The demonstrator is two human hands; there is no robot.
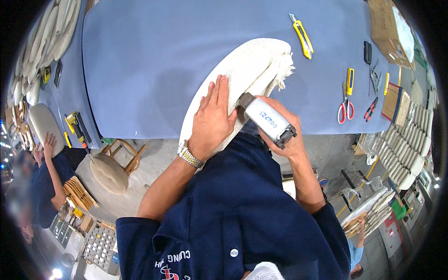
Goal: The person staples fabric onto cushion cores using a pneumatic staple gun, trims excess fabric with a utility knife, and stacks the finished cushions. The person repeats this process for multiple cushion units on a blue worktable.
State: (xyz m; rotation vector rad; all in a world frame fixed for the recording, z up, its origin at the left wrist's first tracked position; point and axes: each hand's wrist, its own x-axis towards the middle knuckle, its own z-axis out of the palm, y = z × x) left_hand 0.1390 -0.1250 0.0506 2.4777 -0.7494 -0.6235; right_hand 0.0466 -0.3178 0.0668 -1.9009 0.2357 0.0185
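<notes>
A cream fabric-covered seat pad [254, 58] stands tilted against the front edge of the blue-covered table, its fabric frayed at the upper right. My left hand [211, 119] lies flat on the fabric, fingers stretched out and a metal watch on the wrist. My right hand [291, 128] is wrapped round a silver and black staple gun [266, 119]. The gun's dark nose touches or nearly touches the pad's fabric, just right of my left fingers; the exact contact is hidden.
On the blue table [140, 60] lie a yellow utility knife [302, 37], red-handled scissors [345, 105], a yellow screwdriver [350, 81] and pliers [371, 109]. A cardboard box [389, 32] stands far right. At left, another person's hand [49, 144] rests by a grey pad [45, 126].
</notes>
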